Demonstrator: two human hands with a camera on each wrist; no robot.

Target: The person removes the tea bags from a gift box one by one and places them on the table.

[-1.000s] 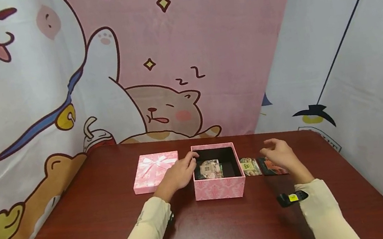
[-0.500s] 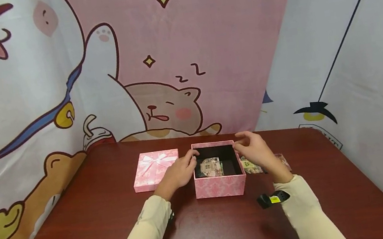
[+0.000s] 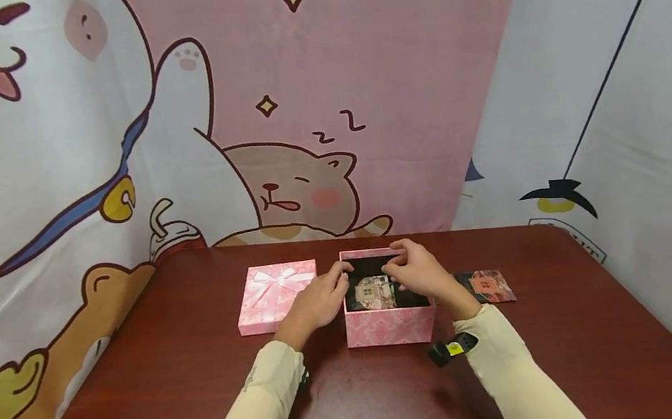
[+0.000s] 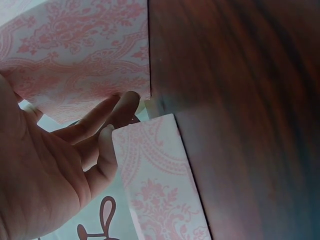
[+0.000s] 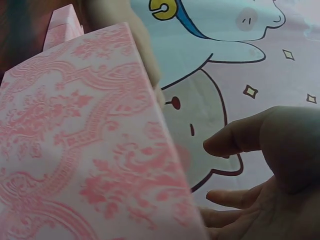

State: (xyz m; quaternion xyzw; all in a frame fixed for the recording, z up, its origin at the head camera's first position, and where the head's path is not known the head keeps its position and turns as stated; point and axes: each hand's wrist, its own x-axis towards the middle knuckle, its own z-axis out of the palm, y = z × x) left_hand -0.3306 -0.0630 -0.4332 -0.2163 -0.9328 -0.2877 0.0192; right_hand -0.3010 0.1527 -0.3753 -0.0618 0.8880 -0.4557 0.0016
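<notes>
Pink box [image 3: 389, 327] partly hidden behind the right hand [image 3: 420, 273].

I can't make out the fine detail on the small card [image 3: 371, 295] inside the pink box [image 3: 389, 327], mid-frame. The right hand [image 3: 418, 272] blocks part of the box's right rim; the left hand [image 3: 314, 302] hides the lid's [image 3: 256, 317] lower right corner. Both sleeves [image 3: 245, 410] run off the bottom edge.
</notes>
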